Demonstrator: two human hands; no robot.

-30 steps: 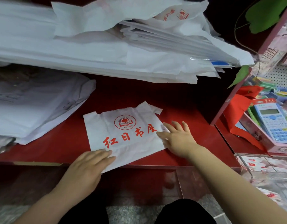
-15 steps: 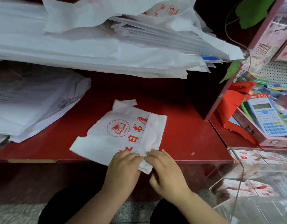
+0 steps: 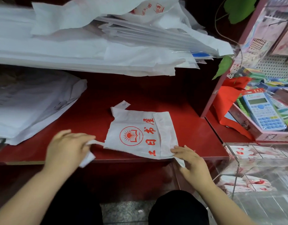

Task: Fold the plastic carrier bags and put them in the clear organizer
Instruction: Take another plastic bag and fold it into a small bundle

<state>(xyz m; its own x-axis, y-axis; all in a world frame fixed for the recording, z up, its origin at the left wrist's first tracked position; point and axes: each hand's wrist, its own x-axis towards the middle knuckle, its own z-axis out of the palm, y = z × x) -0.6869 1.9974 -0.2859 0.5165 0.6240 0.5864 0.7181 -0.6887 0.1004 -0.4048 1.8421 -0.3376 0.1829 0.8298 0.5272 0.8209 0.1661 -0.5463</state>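
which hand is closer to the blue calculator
Right. The right hand pinches the carrier bag at its near right corner, down-left of the calculator; the left hand grips its left edge, farther off.

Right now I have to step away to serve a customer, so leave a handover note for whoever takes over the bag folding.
Left hand: grips the near left edge of the white carrier bag.
Right hand: pinches its near right corner.
Bag lies logo up on the red counter, right side folded over in a strip.
Clear organizer at right holds some folded bags.
Left to do: finish this fold, put it in the organizer, then fold the pile of bags above.
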